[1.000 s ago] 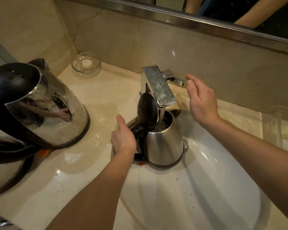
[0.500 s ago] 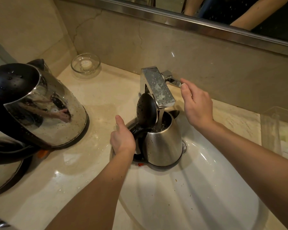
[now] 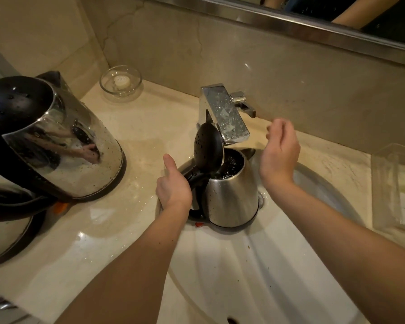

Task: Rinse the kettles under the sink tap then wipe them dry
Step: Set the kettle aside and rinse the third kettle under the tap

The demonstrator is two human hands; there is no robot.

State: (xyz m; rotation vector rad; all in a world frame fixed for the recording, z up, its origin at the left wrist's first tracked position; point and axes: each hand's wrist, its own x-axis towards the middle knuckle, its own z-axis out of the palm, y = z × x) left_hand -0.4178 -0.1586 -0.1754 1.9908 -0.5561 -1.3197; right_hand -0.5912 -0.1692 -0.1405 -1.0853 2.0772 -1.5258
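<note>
As left fingers clasp it, kettle stands upright.

The sink is viewed closely from above by one head-worn camera aimed forward and down, the tap just beyond the fingers.

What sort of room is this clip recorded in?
Most likely a bathroom vanity, possibly a hotel's: a white basin sunk into a beige stone counter, a chrome tap over it, a wall mirror above, and a small glass dish beside the wall.
</note>
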